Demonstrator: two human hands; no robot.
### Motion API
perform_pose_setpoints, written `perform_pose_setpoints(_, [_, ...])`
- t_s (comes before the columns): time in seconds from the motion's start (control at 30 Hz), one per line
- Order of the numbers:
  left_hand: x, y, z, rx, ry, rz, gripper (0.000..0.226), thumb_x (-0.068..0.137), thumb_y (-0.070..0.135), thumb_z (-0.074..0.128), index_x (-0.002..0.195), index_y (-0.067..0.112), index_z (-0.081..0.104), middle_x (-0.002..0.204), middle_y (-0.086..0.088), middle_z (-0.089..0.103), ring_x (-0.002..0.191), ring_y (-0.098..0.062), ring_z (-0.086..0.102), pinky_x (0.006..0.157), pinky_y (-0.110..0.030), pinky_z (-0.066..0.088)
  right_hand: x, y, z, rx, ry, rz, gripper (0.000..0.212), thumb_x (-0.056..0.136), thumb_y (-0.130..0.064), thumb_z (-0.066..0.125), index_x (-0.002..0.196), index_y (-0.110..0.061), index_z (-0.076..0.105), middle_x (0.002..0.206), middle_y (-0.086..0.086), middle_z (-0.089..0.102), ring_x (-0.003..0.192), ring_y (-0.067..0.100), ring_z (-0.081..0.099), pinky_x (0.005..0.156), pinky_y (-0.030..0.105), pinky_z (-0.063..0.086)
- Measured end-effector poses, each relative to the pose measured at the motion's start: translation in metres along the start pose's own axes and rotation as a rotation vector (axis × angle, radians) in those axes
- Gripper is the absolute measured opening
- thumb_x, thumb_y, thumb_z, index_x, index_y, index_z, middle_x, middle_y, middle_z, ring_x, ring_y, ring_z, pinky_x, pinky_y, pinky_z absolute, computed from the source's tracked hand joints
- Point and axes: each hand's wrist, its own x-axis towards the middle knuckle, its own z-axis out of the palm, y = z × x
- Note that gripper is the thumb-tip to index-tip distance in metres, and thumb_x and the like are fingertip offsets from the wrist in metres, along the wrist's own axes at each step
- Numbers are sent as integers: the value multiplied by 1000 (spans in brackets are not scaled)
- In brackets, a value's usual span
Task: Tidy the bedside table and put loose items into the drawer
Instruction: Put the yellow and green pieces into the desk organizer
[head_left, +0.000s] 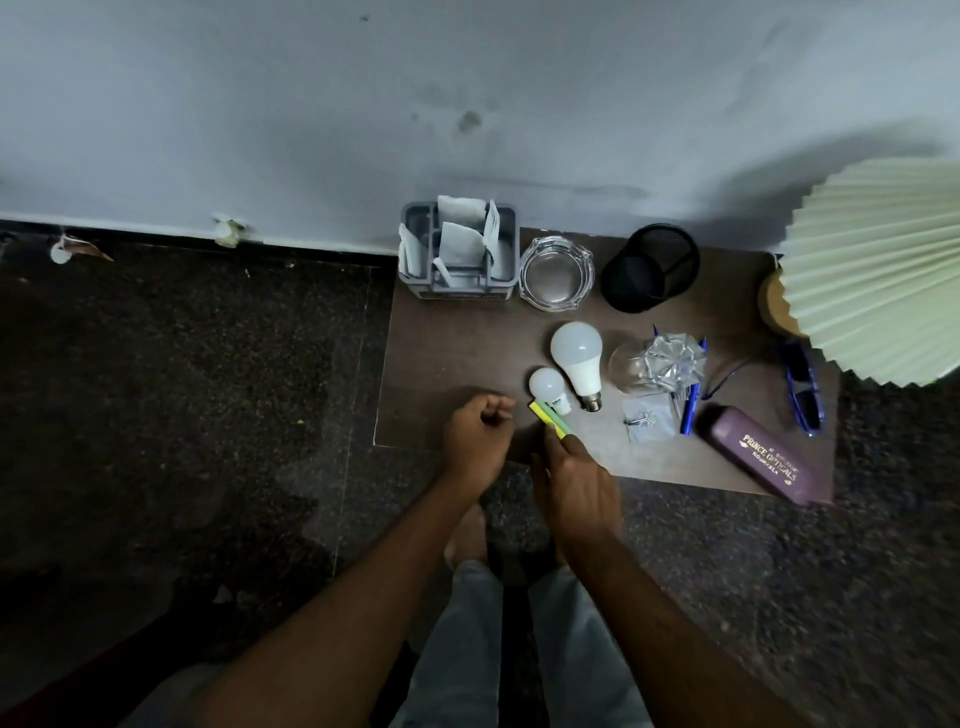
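My right hand (574, 480) pinches a small yellow-green stick (549, 417) at the front edge of the brown bedside table (457, 353). Just left of it, my left hand (480, 434) is curled into a loose fist; whether it holds anything I cannot tell. A small white bulb (548, 387) lies right behind the stick, with a large white bulb (579, 358) beside it. Further right lie a clear glass piece (657, 364), blue pens (690, 410), a grey packet (649, 418), blue glasses (802, 389) and a maroon glasses case (761, 457). No drawer is visible.
Along the wall stand a grey organiser with paper sachets (460, 249), a glass ashtray (556, 273) and a black mesh pen cup (649, 267). A pleated lampshade (883, 270) overhangs the table's right end. Dark speckled floor (182, 389) lies left and in front.
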Motion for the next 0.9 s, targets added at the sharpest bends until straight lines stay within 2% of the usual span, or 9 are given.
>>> perform_pose_setpoints(0.13, [-1, -7, -3, 7, -12, -1, 21, 86, 6, 64, 98, 19, 74, 97, 1, 75, 95, -19, 71, 89, -45, 59, -4, 1, 6, -31, 30, 25, 56, 92, -22, 69, 145, -18, 52, 122, 2, 67, 79, 25, 74, 66, 37, 61])
perform_pose_setpoints(0.3, [-3, -11, -5, -24, 10, 7, 18, 85, 4, 65, 94, 16, 74, 94, -7, 76, 91, -29, 72, 88, -50, 58, -8, -2, 3, -16, -4, -6, 31, 96, -28, 61, 127, -27, 58, 115, 1, 66, 77, 30, 74, 63, 41, 60])
perform_pose_setpoints(0.37, [-4, -11, -5, -30, 18, 9, 17, 86, 3, 65, 96, 12, 74, 96, -8, 76, 93, -29, 72, 89, -49, 57, -10, -3, 2, -3, 44, -24, 35, 92, -28, 67, 127, -27, 59, 115, 0, 66, 74, 27, 74, 59, 41, 59])
perform_pose_setpoints(0.47, [-5, -10, -7, -26, 32, 30, 18, 85, 1, 66, 97, 12, 75, 96, -5, 76, 94, -22, 71, 90, -45, 58, -6, -4, 1, 42, 43, -3, 42, 96, -32, 63, 137, -25, 56, 125, 3, 63, 83, 26, 74, 67, 41, 61])
perform_pose_setpoints(0.57, [-7, -9, -8, -17, 34, 26, 19, 85, 2, 67, 96, 14, 75, 95, -1, 75, 93, -18, 70, 89, -41, 58, -1, -6, 0, 52, 6, -23, 32, 97, -29, 60, 129, -23, 60, 125, 5, 61, 88, 30, 73, 71, 40, 59])
perform_pose_setpoints(0.67, [-8, -12, -9, -37, 37, 21, 17, 85, 2, 66, 94, 14, 74, 92, -2, 75, 91, -21, 70, 88, -44, 58, 4, -9, -3, 32, -38, -39, 24, 99, -30, 55, 121, -24, 64, 127, 4, 59, 95, 31, 71, 76, 42, 59])
perform_pose_setpoints(0.8, [-8, -9, -14, -171, 37, -25, 21, 88, -1, 63, 94, 16, 73, 95, -13, 75, 91, -33, 72, 87, -49, 58, 13, -22, -18, 213, 36, 18, 26, 97, -37, 57, 118, -26, 67, 121, 4, 59, 97, 30, 67, 76, 42, 58])
perform_pose_setpoints(0.9, [-5, 12, -27, -327, 34, -17, 29, 90, -4, 59, 97, 22, 70, 96, -10, 74, 86, -26, 71, 80, -37, 59, 30, -38, -38, 343, 136, 13, 22, 92, -35, 65, 108, -21, 71, 113, 2, 62, 94, 28, 66, 72, 36, 54])
